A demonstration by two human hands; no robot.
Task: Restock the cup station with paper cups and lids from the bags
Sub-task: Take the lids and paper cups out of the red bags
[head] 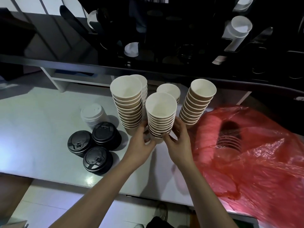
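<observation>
A person's left hand [142,142] and right hand [177,142] are gripping the base of a nested stack of paper cups [160,116] from either side, fingers curled round its lowest cups, over a white table [41,129]. The stack is standing upright, brown sleeves outside and white inside, in the middle of a cluster of cups. Just to its left a taller stack [127,102] is rising, with another one partly hidden behind it; a shorter stack [169,90] is showing behind the held one, and a 4th visible stack [195,104] is leaning slightly to the right, beside a red plastic bag [256,155]. The bag is lying crumpled across the right end of the table, and a row of more cups [229,140] is showing through its opening. On the left part of the table 3 piles of black lids [97,143] are sitting close together, with a pile of white lids [93,115] just behind them. Beyond the table, a dark cup station [181,46] is holding white cups in its slots, 1 tube of them [238,30] tilting out at the upper right.
</observation>
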